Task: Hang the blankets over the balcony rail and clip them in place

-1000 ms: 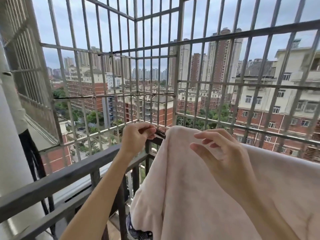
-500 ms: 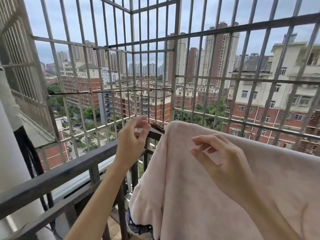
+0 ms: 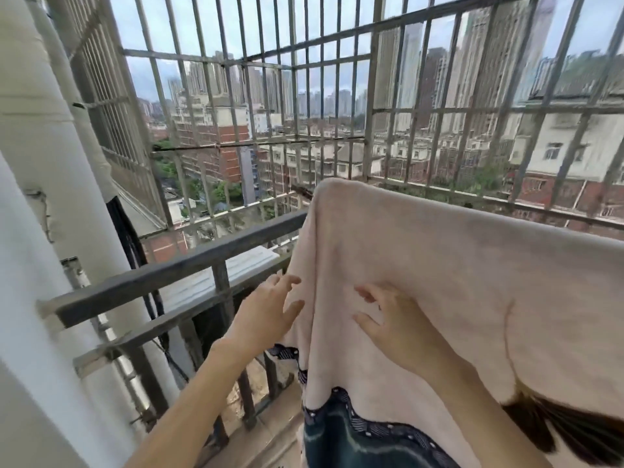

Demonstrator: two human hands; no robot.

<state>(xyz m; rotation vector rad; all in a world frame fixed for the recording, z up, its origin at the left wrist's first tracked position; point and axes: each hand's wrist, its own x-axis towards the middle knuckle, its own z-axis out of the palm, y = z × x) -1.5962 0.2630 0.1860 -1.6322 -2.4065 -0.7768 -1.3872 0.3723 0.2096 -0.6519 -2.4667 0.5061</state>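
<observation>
A pale pink blanket (image 3: pixel 439 271) with a dark patterned trim at its lower edge hangs over the dark metal balcony rail (image 3: pixel 189 265) and covers the rail's right part. My left hand (image 3: pixel 270 315) is open, fingers spread, touching the blanket's left hanging edge below the rail. My right hand (image 3: pixel 388 319) is open too, fingers apart, resting on the blanket's front face. A small dark clip-like thing (image 3: pixel 304 190) shows at the blanket's top left corner; I cannot tell what it grips. Neither hand holds a clip.
A grid of grey security bars (image 3: pixel 371 130) closes the balcony beyond the rail. A white pipe and wall (image 3: pixel 50 163) stand at the left, with dark cables beside them. A white ledge (image 3: pixel 236 268) lies outside the rail. Dark hair shows at the lower right.
My left hand left the rail top by the blanket's corner and dropped to the blanket's left edge. My right hand lowered onto the blanket's front. The view tilted down and left.
</observation>
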